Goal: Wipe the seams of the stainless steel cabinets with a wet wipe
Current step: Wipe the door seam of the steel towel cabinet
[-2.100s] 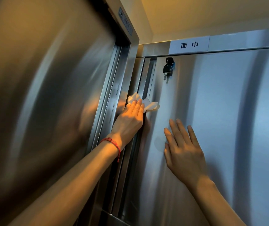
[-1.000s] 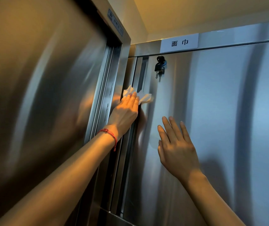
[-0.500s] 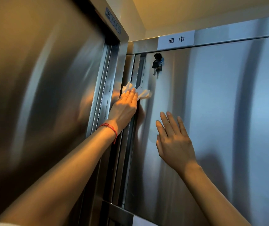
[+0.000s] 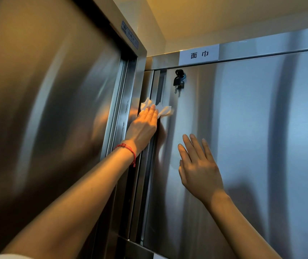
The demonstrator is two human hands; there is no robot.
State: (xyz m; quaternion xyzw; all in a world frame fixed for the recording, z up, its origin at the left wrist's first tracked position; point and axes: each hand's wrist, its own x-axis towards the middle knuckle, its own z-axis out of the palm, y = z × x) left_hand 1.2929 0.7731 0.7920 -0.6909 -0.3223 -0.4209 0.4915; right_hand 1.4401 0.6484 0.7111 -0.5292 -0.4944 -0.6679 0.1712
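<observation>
My left hand, with a red string at the wrist, presses a white wet wipe with straight fingers into the vertical seam at the left edge of the right steel cabinet door. The wipe sticks out above and to the right of my fingertips. My right hand lies flat on that door, fingers straight and slightly spread, below and to the right of the wipe. The part of the seam under my left hand is hidden.
A black key bunch hangs from the lock just above the wipe. A white label sits on the top rail. The left steel cabinet meets this one at a corner frame.
My left hand and the wipe have crept a little up the seam towards the keys. My right hand stays flat on the door. The view has tilted upward slightly.
</observation>
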